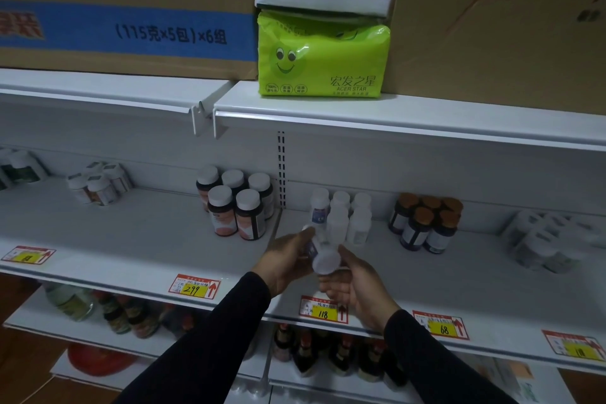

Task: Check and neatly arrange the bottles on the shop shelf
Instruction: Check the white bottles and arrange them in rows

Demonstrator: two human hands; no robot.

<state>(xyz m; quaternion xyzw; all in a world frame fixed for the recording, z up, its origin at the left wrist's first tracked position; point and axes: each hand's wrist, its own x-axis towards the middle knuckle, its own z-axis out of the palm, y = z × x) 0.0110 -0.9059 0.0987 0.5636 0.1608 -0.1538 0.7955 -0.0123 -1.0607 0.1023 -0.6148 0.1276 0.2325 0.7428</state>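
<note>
White shop shelf (164, 239), mid tier: left hand (288, 259) and right hand (354, 285) close together, both gripping one white bottle (323, 256), tilted, cap toward camera. Its white bottle group (342, 216) stands upright just beyond the hands; left hand nearer it.

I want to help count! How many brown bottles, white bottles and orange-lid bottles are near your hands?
Brown bottles: 5
White bottles, standing: 5
Held bottle, white, in left hand and right hand: 1
Orange-lid bottles: 5
Total: 16
</note>
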